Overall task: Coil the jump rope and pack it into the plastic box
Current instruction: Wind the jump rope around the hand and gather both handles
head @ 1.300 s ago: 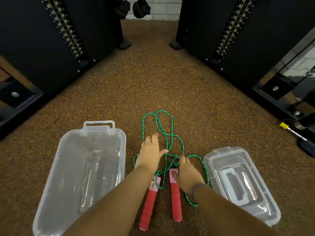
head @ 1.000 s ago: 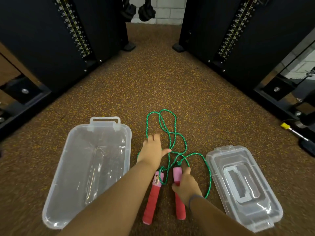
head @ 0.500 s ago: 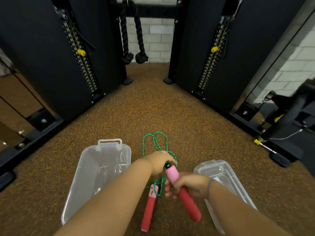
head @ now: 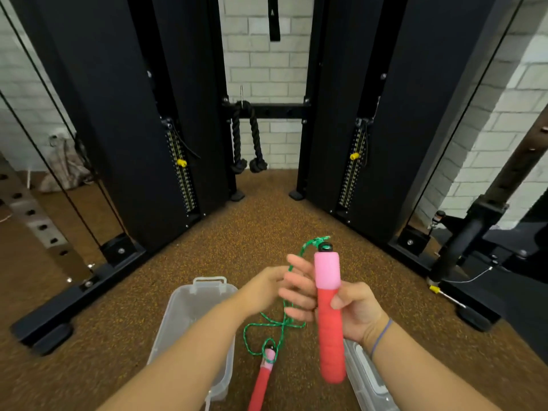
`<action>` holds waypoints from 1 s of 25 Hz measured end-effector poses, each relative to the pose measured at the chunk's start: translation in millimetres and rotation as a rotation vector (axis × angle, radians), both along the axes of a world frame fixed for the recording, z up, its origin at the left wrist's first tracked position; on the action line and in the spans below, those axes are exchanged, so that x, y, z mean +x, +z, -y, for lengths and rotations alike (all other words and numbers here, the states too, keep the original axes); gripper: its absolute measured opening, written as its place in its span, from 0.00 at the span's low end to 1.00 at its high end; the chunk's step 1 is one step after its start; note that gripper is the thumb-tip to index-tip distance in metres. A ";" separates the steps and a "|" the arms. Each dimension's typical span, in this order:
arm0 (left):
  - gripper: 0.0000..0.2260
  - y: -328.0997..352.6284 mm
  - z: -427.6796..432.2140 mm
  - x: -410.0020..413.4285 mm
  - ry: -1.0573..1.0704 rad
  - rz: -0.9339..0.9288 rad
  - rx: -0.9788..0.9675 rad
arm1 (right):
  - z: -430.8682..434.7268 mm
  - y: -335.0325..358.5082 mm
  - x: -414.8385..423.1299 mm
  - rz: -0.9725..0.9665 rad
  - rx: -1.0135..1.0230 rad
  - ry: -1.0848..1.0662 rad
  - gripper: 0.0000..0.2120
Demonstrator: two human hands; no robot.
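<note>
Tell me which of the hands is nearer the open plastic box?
Left. The left hand pinches green rope beside the plastic box; the right hand grips a raised handle farther away.

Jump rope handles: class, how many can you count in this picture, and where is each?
2. One handle is upright in the right hand; the other handle lies on the floor below.

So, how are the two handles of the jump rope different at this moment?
The raised handle is gripped in the right hand, upright in the air; the other handle is in no hand and hangs or rests low near the floor, between the box and the lid. The raised handle looks larger, being nearer the camera. Both are red with a pink top, joined by the green rope.
</note>
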State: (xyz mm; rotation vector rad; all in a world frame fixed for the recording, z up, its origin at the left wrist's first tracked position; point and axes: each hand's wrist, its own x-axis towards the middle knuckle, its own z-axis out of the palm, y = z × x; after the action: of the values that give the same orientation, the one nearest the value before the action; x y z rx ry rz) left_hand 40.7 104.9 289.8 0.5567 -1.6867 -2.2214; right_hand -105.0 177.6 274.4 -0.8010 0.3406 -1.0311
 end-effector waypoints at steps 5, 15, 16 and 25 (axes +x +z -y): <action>0.11 2.3 -53.7 5.9 0.161 0.344 -0.587 | -31.0 31.9 15.2 0.141 0.000 -0.094 0.19; 0.07 17.5 -94.3 15.8 0.076 0.474 -0.699 | -39.6 27.4 6.0 0.063 0.065 -0.332 0.34; 0.09 19.5 -93.4 16.7 0.076 0.501 -0.763 | -42.8 26.7 3.1 0.003 0.066 -0.318 0.38; 0.12 30.9 -88.2 31.5 0.079 0.492 -1.100 | -53.2 17.7 -6.3 -0.210 -0.099 -0.327 0.39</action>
State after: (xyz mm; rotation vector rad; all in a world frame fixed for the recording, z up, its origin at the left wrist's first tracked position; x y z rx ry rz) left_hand 72.3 193.1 320.7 0.8303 -2.6650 -0.8271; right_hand -111.3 230.8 292.1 -0.9667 0.6190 -1.2785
